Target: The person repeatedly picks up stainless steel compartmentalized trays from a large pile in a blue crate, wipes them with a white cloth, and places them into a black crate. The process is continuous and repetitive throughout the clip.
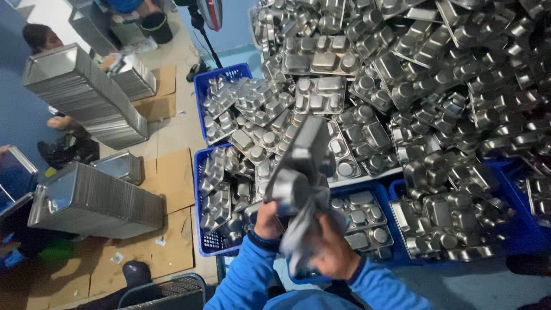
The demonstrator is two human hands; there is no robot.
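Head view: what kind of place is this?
Probably a tray washing or packing workroom. A huge heap of compartmented stainless steel meal trays spills over blue plastic crates, with nested metal tray stacks on flattened cardboard sheets. Both hands wipe one tray with a grey cloth.

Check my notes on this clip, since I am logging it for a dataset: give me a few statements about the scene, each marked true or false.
1. The left hand grips a steel compartment tray held up on edge. True.
2. The right hand is bare of anything. False: it holds a grey cloth against the tray.
3. The crates under the heap of trays are red. False: they are blue.
4. Stacks of nested flat steel trays stand at the left on cardboard. True.
5. The person wears blue sleeves. True.
6. The held tray lies flat inside a crate. False: it is lifted above the crates.
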